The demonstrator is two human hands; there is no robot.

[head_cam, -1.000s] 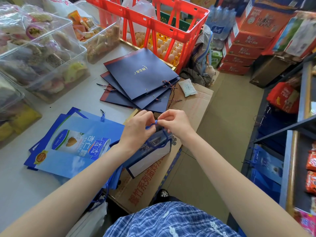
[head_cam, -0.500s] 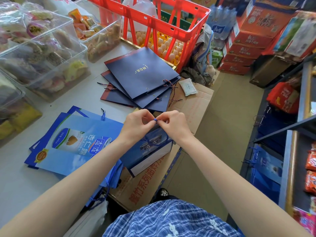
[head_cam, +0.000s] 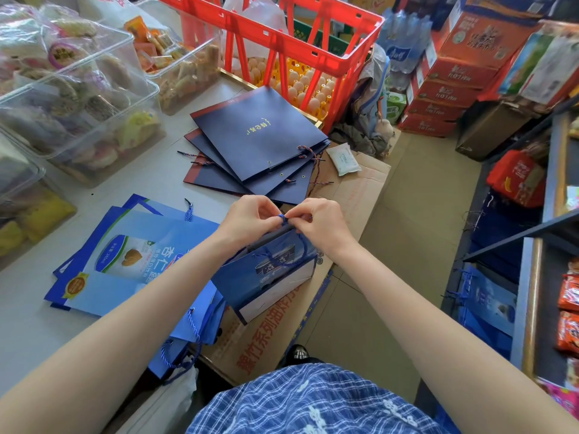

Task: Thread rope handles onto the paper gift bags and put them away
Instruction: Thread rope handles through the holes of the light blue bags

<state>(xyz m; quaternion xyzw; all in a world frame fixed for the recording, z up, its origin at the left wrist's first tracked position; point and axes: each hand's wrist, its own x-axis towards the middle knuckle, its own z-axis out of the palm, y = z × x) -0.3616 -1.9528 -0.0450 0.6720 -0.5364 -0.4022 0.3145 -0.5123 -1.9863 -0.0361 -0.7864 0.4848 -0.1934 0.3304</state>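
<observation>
**Tying off a handle, with more bags waiting**

Several light-blue bags on the tabletop already carry rope loops; some navy bags seem only partly threaded, so much looks left (putting away included). The left hand and right hand meet above the held bag, fingers curled, pinching the blue rope end at its top edge.

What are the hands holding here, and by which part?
Both the left hand and right hand pinch the blue rope handle at its end, above the blue gift bag.
</observation>
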